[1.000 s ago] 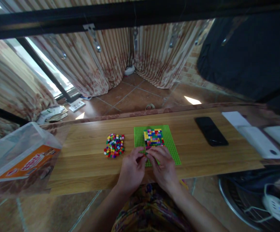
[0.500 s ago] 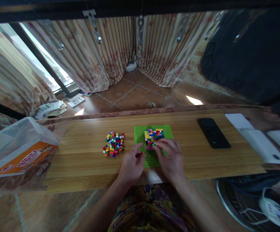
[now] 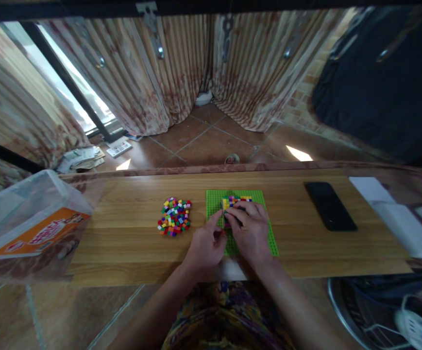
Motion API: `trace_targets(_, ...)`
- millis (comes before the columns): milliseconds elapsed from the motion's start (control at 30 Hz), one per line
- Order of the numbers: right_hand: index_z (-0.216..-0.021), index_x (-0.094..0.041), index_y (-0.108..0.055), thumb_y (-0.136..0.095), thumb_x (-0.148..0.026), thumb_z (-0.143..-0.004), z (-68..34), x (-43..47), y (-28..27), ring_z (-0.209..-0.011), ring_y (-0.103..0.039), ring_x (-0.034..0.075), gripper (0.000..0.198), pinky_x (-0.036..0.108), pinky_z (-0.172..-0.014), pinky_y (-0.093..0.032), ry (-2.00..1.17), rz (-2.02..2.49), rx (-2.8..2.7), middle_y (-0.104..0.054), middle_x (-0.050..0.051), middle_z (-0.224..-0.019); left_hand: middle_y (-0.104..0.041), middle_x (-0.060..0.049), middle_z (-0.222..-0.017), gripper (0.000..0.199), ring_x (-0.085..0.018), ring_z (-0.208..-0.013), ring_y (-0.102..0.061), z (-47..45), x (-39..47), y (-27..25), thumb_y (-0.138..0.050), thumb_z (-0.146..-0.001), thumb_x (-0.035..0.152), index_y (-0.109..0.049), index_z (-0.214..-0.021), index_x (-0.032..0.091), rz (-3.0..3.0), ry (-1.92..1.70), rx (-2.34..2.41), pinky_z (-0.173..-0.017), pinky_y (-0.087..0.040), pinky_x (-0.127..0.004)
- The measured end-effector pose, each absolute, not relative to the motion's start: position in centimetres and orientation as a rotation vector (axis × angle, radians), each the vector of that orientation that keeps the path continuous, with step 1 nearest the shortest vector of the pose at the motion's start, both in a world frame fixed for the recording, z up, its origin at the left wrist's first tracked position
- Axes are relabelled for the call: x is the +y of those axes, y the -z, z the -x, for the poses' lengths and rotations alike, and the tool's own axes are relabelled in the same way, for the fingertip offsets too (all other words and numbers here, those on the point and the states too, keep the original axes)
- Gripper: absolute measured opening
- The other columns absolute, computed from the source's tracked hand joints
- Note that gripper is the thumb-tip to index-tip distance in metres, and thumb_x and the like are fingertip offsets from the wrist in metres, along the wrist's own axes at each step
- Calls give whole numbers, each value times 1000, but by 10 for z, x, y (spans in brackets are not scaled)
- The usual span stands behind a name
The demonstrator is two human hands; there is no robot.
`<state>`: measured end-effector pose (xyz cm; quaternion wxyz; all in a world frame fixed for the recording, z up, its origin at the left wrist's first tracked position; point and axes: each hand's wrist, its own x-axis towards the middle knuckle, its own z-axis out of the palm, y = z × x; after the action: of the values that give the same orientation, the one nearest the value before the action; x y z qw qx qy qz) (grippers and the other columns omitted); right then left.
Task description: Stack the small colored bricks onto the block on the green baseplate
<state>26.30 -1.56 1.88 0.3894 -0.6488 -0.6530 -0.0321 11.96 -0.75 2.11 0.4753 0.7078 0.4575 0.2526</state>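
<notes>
My left hand (image 3: 206, 245) and right hand (image 3: 252, 231) are nearly meeting at the built blocks (image 3: 237, 199) on the green board (image 3: 272, 244); I can't tell if they're pinching any. Loose blocks (image 3: 175, 217) are waiting on the counter (image 3: 130, 218).

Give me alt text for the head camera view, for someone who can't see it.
Left hand and right hand close together at a colourful brick stack on a green baseplate. On the wooden table, a loose brick pile lies left, a black phone right.
</notes>
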Motion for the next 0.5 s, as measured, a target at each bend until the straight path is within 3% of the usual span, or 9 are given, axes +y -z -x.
trace_targets(500,-91,-25,-74,-60,-24,-89,-264,-18,-18,-95,-53,22,14,38,-83,-42,98,1631,-1696,-66,5,-97,-67,-1,-74,64,-14,-57,-59,-123,-11,-19,-48,-81,13,-37,-143,16,-1813,-607,1135,-55,-44,-23)
